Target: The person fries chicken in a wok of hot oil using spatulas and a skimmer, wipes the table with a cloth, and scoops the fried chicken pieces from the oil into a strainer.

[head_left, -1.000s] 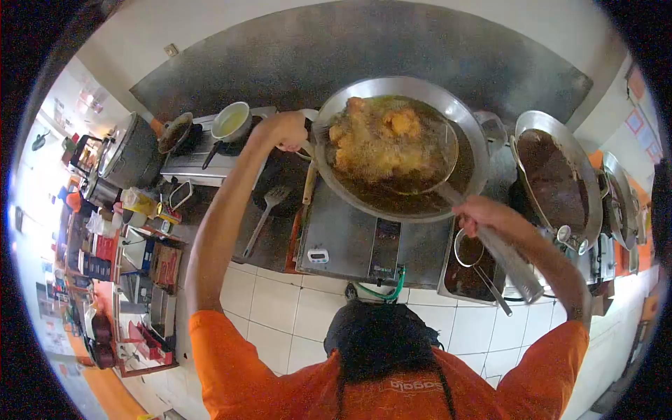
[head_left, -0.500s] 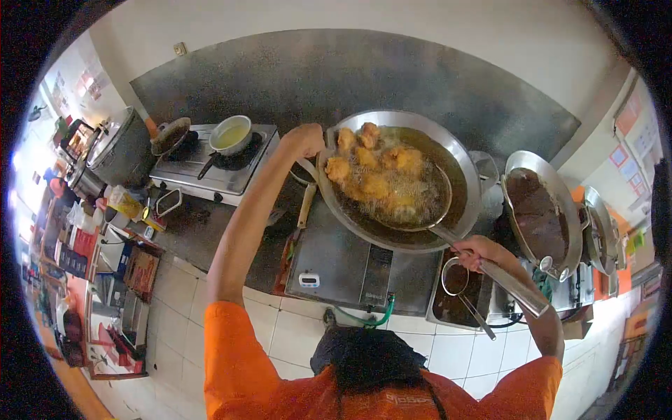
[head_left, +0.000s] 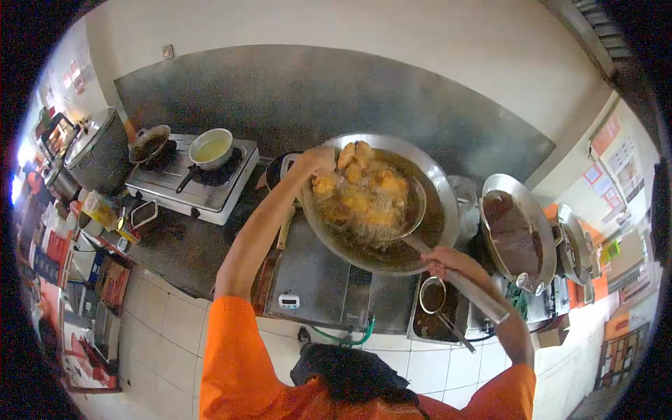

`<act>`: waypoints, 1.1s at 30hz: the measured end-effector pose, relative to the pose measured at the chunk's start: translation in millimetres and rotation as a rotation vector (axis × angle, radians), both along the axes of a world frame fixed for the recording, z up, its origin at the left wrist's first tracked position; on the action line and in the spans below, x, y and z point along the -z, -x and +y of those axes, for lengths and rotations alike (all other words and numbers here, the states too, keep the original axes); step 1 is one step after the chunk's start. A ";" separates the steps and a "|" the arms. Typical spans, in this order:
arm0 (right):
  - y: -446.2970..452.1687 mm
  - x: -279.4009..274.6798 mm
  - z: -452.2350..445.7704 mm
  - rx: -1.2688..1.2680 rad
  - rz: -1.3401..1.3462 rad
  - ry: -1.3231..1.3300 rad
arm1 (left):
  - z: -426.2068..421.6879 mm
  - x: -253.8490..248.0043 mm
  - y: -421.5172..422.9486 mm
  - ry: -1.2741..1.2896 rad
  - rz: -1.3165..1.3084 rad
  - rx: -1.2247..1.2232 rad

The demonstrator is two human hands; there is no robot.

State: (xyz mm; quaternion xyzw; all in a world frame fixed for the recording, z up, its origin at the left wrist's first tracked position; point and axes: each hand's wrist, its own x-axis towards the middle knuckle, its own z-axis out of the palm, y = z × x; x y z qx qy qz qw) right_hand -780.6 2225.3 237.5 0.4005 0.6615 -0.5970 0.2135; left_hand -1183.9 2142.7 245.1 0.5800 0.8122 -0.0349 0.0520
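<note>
Fried chicken pieces [head_left: 364, 199] sit clustered in bubbling oil at the left side of a wide wok [head_left: 448, 210]. Under and around them lies the round head of a long-handled skimmer. My right hand [head_left: 450, 263] is wrapped around the skimmer handle [head_left: 483, 297] at the wok's near right. Over the wok's upper left rim is my left hand [head_left: 320, 160], its fingers closed beside the nearest chicken pieces. Whatever those fingers may hold is hidden from this angle.
A small pot of yellowish liquid [head_left: 212, 148] stands on a two-burner stove [head_left: 231, 192] at left. To the right is a pan of dark contents [head_left: 514, 231]. A small strainer [head_left: 432, 295] rests on a tray near my right hand. A white timer [head_left: 288, 301] lies in front.
My left hand has moved from outside the rim to over the wok's edge, beside the chicken. The skimmer has shifted slightly left in the oil. The camera view has shifted too.
</note>
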 end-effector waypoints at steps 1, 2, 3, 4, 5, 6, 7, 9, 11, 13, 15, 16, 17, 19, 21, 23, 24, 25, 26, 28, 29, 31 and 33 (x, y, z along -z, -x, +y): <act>3.9 -3.8 0.0 -0.004 0.041 0.080 | -11.4 -18.8 -17.0 -0.065 -0.098 -0.096; 6.7 -5.6 -0.2 -0.008 0.082 0.165 | -20.0 -28.4 -26.8 -0.126 -0.197 -0.191; 9.5 -7.9 1.5 -0.012 0.126 0.247 | -12.6 -16.1 -19.9 -0.149 -0.152 -0.085; 11.3 -7.3 3.6 0.154 0.103 0.322 | 0.1 4.1 -11.2 -0.168 -0.104 0.023; 10.0 5.6 12.0 0.127 0.080 0.258 | -8.7 -13.3 -26.8 -0.172 -0.117 0.009; 7.2 25.4 24.8 0.099 0.057 0.194 | -17.6 -31.0 -42.6 -0.178 -0.131 -0.006; 8.0 33.2 33.5 0.071 0.037 0.128 | -13.6 -24.7 -42.8 -0.234 -0.113 0.006; 12.3 15.8 24.2 0.111 0.021 0.234 | -13.6 -23.2 -51.4 -0.339 -0.084 0.032; 10.4 13.4 25.5 0.125 0.023 0.235 | -10.5 -25.9 -63.7 -0.309 -0.064 0.049; 6.9 12.4 13.6 0.224 0.055 0.417 | -10.9 -30.8 -74.9 -0.261 -0.111 0.008; 10.0 12.1 11.2 0.218 0.058 0.410 | -17.8 -31.5 -84.0 -0.357 -0.112 -0.038; 12.8 15.6 14.3 0.166 0.045 0.313 | -11.0 -22.2 -81.9 -0.335 -0.112 -0.007; 10.4 6.8 6.0 0.161 0.086 0.341 | -6.5 -15.2 -84.5 -0.309 -0.116 0.028; 4.8 4.6 -0.6 0.191 0.115 0.414 | -19.8 -45.0 -113.6 -0.328 -0.062 0.020; 6.7 14.4 1.6 0.249 0.097 0.493 | -29.2 -61.6 -128.2 -0.371 0.010 0.067; 3.1 -2.3 -0.5 0.246 0.086 0.482 | -35.2 -64.7 -130.1 -0.425 0.086 0.158; -1.2 -9.7 2.2 0.222 0.105 0.437 | -31.0 -61.9 -124.2 -0.323 0.079 0.123; -5.6 -12.3 6.3 0.200 0.122 0.399 | -32.2 -61.3 -115.9 -0.339 0.053 0.098; -9.3 -13.9 14.9 0.226 0.143 0.545 | -40.8 -68.1 -109.6 -0.349 0.024 0.077; -21.4 -22.5 23.3 0.163 0.231 0.447 | -58.3 -92.9 -100.3 -0.263 -0.037 0.028; -26.8 -25.8 27.5 0.126 0.270 0.396 | -68.0 -107.0 -96.5 -0.167 -0.073 -0.006; -28.5 -30.0 31.0 0.171 0.237 0.289 | -84.4 -115.3 -82.6 -0.142 -0.064 -0.007; -24.9 -46.2 28.5 0.044 0.205 0.298 | -107.2 -129.9 -79.9 -0.045 -0.061 -0.029</act>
